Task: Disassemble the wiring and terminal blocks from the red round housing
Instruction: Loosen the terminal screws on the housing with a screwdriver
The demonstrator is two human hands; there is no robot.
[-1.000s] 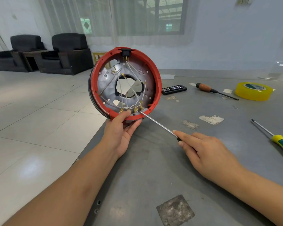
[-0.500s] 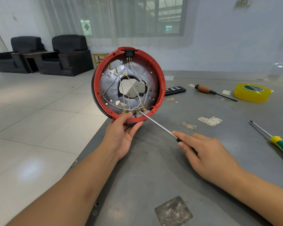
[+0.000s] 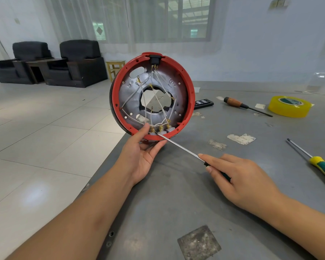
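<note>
Nearby, tape roll (image 3: 289,106) and spare screwdrivers (image 3: 246,106) lie clear; left hand (image 3: 141,155) grips housing (image 3: 190,94), right hand (image 3: 240,182) grips screwdriver (image 3: 178,146)

Upright red round housing (image 3: 189,85), wired inside

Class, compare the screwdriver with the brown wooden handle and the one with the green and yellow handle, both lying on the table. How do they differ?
The wooden-handled screwdriver lies far back beside the yellow tape roll; the green-and-yellow screwdriver lies nearer, at the right edge. The first has a dark shaft, the second a shiny one. Both lie flat on the grey table, untouched.
</note>
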